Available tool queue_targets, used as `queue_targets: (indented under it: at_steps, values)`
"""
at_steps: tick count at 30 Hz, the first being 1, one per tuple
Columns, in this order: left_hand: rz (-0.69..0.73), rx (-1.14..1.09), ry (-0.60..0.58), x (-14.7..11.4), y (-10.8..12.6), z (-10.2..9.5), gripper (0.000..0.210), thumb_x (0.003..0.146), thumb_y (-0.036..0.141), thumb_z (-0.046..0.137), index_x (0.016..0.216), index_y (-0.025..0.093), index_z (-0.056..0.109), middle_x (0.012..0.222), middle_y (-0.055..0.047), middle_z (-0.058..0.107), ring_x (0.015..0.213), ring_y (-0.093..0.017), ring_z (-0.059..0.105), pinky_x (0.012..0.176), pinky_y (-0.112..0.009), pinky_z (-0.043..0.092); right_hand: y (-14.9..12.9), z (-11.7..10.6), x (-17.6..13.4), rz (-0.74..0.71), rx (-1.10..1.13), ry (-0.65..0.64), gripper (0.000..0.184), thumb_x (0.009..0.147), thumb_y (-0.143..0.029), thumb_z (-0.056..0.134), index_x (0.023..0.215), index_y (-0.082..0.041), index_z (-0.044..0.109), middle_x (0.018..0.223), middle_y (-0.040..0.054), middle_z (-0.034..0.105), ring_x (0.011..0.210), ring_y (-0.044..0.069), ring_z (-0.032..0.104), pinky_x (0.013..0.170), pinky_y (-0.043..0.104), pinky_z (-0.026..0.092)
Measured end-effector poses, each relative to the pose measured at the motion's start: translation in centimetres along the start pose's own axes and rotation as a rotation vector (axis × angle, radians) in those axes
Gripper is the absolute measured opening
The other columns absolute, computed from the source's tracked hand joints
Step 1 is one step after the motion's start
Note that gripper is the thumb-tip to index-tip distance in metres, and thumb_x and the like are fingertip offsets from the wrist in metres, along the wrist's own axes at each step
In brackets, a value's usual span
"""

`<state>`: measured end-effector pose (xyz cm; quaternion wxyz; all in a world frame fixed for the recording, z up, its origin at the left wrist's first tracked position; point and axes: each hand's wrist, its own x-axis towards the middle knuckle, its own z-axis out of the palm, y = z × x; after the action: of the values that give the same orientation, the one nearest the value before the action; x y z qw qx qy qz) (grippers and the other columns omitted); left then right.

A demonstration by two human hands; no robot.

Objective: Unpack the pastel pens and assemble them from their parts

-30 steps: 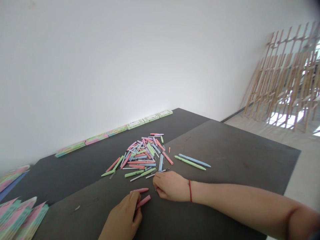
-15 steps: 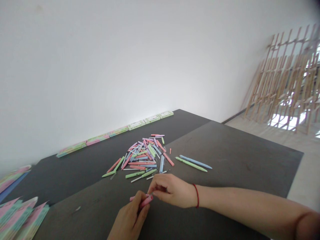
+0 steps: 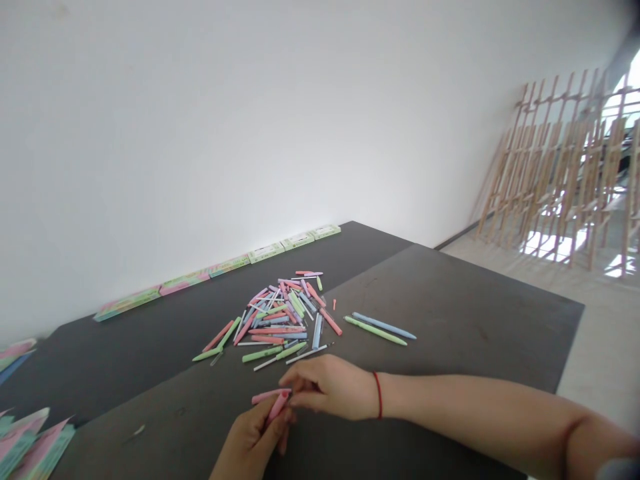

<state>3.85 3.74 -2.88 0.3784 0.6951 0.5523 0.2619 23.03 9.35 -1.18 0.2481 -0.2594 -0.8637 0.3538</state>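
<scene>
A pink, hollow-looking plastic pen tube [image 3: 279,404] is held over the near part of a dark, flat-topped table [image 3: 465,327], its open end raised, gripped between the thumb and fingers of the left hand [image 3: 254,437]. A second pink, slim, tapered pen part [image 3: 264,397] is seen just beyond that hand; whether it is held or lies on the table cannot be told. The right hand [image 3: 325,388], with a thin red cord bracelet [image 3: 379,395] worn at its wrist, is placed close beside the tube's end, thumb and fingers bent toward each other; whether anything is pinched there cannot be made out.

At the near left, pink-and-teal printed flat packs [image 3: 45,447] are cut off by the picture's edge. Farther in, a loose heap of pastel pen parts [image 3: 280,330] is spread, with a light-green slender pen [image 3: 376,331] and a light-blue slender pen [image 3: 385,325] laid side by side to its right. Flat, printed green-and-pink boxes [image 3: 266,253] are lined up against the plain white wall [image 3: 240,133]. Light wooden slatted frames [image 3: 550,173] are leaned beyond the table.
</scene>
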Motion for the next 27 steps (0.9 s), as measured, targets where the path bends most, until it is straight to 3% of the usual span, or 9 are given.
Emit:
queue_targets:
  at_steps: [2,4,7,9,15,18,20,23,27]
  values:
    - [0.009,0.009,0.003,0.1,-0.1,-0.3,0.036,0.087,0.047,0.041,0.072,0.021,0.060,0.052,0.004,0.054,0.059,-0.016,0.056,0.071,-0.026,0.045,0.9,-2.3,0.6,0.112,-0.062,0.013,0.031,0.091,-0.025,0.048,0.121,-0.016,0.050,0.086,0.0001,0.067,0.063,0.008,0.059,0.062,0.018,0.043]
    - [0.026,0.010,0.002,0.2,-0.4,-0.6,0.036,0.087,0.046,0.042,0.070,0.021,0.062,0.054,0.002,0.057,0.071,-0.019,0.061,0.083,-0.030,0.044,2.5,-5.1,1.5,0.314,-0.361,0.104,0.025,0.091,-0.019,0.044,0.114,-0.018,0.055,0.088,-0.0005,0.067,0.071,0.009,0.061,0.067,0.018,0.043]
    - [0.062,-0.031,0.007,0.4,-0.9,-0.9,0.033,0.085,0.043,0.047,0.070,0.021,0.066,0.060,-0.001,0.063,0.097,-0.024,0.062,0.091,-0.033,0.043,5.6,-8.4,2.7,0.460,-0.520,0.167,0.025,0.089,-0.016,0.046,0.111,-0.011,0.056,0.097,0.0089,0.066,0.088,0.017,0.061,0.077,0.026,0.043]
    - [0.083,-0.068,0.009,0.4,-1.3,-1.0,0.030,0.084,0.041,0.049,0.074,0.021,0.069,0.060,-0.001,0.064,0.104,-0.025,0.060,0.092,-0.035,0.043,7.3,-9.3,3.3,0.538,-0.592,0.157,0.023,0.087,-0.018,0.052,0.107,-0.008,0.058,0.103,0.0131,0.063,0.097,0.021,0.058,0.083,0.030,0.043]
    - [0.073,-0.055,0.016,0.5,-1.9,-0.9,0.025,0.082,0.037,0.054,0.082,0.021,0.072,0.056,-0.002,0.065,0.103,-0.026,0.063,0.085,-0.034,0.048,9.3,-8.9,4.7,0.695,-0.712,0.029,0.031,0.090,-0.032,0.053,0.115,-0.014,0.054,0.115,0.0094,0.056,0.097,0.020,0.058,0.082,0.040,0.050]
    - [0.052,-0.004,0.040,0.3,-1.8,-0.8,0.024,0.081,0.036,0.054,0.087,0.022,0.073,0.088,-0.005,0.074,0.096,-0.025,0.066,0.075,-0.031,0.052,9.2,-8.8,5.2,0.716,-0.733,-0.009,0.032,0.090,-0.031,0.053,0.116,-0.014,0.053,0.116,0.0102,0.055,0.098,0.021,0.057,0.082,0.040,0.050]
    - [0.059,0.049,0.068,0.3,-1.7,-0.8,0.024,0.081,0.036,0.055,0.093,0.025,0.072,0.103,-0.003,0.072,0.093,-0.022,0.067,0.080,-0.031,0.052,9.1,-8.9,5.5,0.713,-0.736,-0.025,0.032,0.090,-0.031,0.054,0.116,-0.013,0.053,0.116,0.0104,0.055,0.098,0.021,0.057,0.082,0.040,0.050]
    - [0.079,0.122,0.102,0.3,-1.5,-0.8,0.025,0.082,0.037,0.055,0.097,0.027,0.072,0.100,-0.001,0.074,0.094,-0.020,0.067,0.088,-0.030,0.050,9.0,-9.0,5.5,0.702,-0.732,-0.041,0.033,0.089,-0.031,0.054,0.117,-0.013,0.053,0.116,0.0104,0.055,0.098,0.021,0.057,0.082,0.040,0.050]
    - [0.118,0.204,0.118,0.2,-1.3,-0.8,0.026,0.084,0.039,0.053,0.098,0.027,0.071,0.099,0.000,0.074,0.092,-0.018,0.068,0.084,-0.027,0.053,8.7,-8.8,5.3,0.651,-0.709,-0.053,0.030,0.090,-0.032,0.053,0.114,-0.014,0.054,0.112,0.0087,0.057,0.094,0.019,0.058,0.079,0.039,0.051]
